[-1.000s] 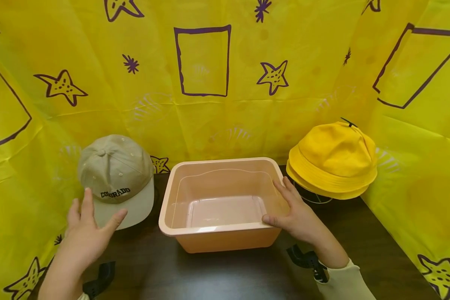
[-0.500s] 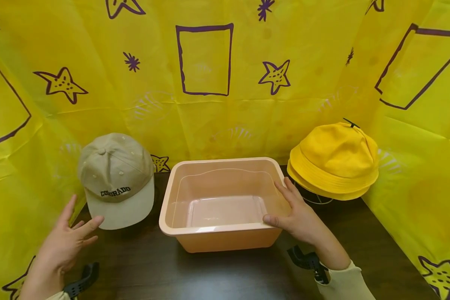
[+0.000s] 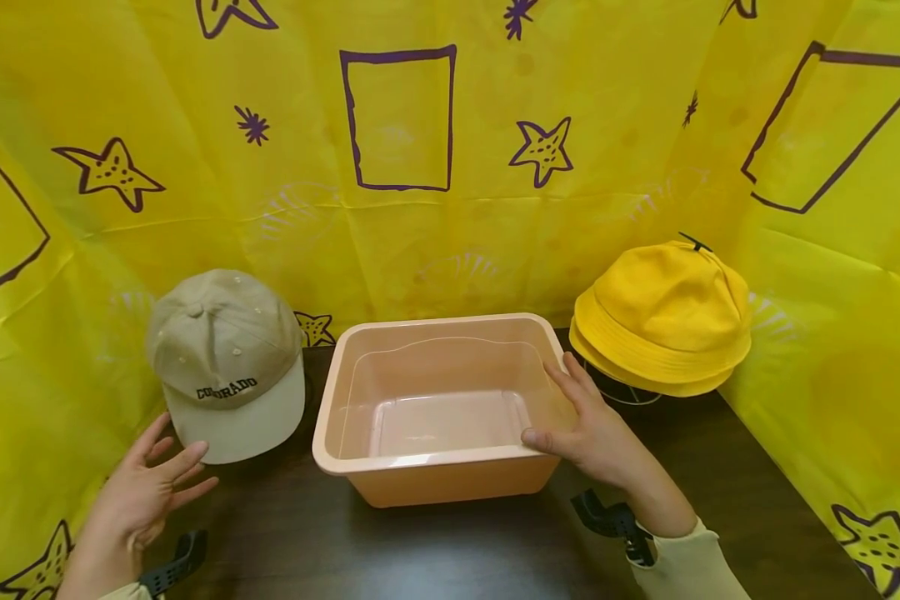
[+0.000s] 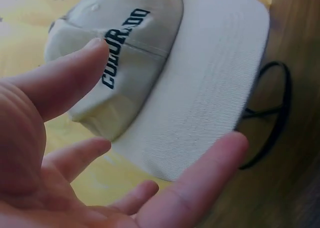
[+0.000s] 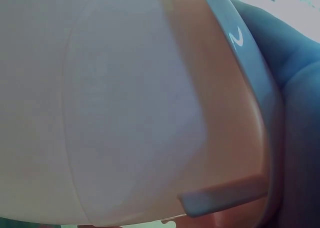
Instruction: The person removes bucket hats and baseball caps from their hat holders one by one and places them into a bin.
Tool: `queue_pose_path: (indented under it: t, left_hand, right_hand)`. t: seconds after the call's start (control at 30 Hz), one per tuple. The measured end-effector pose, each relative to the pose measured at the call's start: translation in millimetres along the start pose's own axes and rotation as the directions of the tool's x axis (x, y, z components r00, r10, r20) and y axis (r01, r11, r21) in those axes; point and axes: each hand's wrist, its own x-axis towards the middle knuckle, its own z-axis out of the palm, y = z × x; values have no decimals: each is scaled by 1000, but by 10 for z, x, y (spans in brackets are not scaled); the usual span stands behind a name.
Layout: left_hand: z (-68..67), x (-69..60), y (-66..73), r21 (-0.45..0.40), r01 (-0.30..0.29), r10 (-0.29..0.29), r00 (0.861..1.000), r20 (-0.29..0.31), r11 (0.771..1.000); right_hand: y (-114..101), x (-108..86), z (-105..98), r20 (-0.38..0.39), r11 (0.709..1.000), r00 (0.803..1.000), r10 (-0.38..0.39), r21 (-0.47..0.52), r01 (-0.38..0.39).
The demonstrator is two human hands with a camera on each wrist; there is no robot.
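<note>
My left hand (image 3: 138,492) is just in front of the beige cap (image 3: 228,354), which bears the word COLORADO. Its fingers are spread and hold nothing. In the left wrist view the fingertips lie before the cap's brim (image 4: 210,73); whether they touch it I cannot tell. A peach-coloured plastic basin (image 3: 450,483) stands in the middle with nothing inside. At its front right corner rests my right hand (image 3: 603,433), thumb on the front rim and fingers stretched along the right side. The right wrist view shows the rim (image 5: 252,70) against that hand.
Yellow bucket hats (image 3: 663,321), seemingly stacked, sit on a wire stand (image 3: 633,396) at the back right. A dark stand (image 4: 285,108) shows under the cap. Yellow patterned cloth (image 3: 405,242) encloses the dark wooden table (image 3: 420,550) at the back and sides.
My left hand first drew back from the front of the cap towards the lower left, then moved slightly in again near the brim. The right hand and the basin have stayed in place.
</note>
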Motion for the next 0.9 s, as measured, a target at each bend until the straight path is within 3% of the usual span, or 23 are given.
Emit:
queue_pose_path:
  t: [0.13,0.23,0.53,0.63,0.9]
  left_hand:
    - [-55,38,-56,-49,34,-32,999,44,998]
    - [-93,73,-117,-131,41,-31,997,77,990]
    - [-161,125,-304,-288,-28,74,986,152,957]
    - [-152,120,-303,-291,-42,84,988,132,956]
    - [-99,90,-193,-190,58,-49,997,56,980]
  right_hand:
    - [-2,2,3,0,1000,1000,4,-5,-4]
    - [-7,5,3,2,1000,1000,12,-6,-12]
    - [-20,13,-11,6,1000,999,31,1,-31]
    - [-23,18,-12,7,1000,999,31,2,-31]
    - [-19,14,-7,16,999,999,43,1,-43]
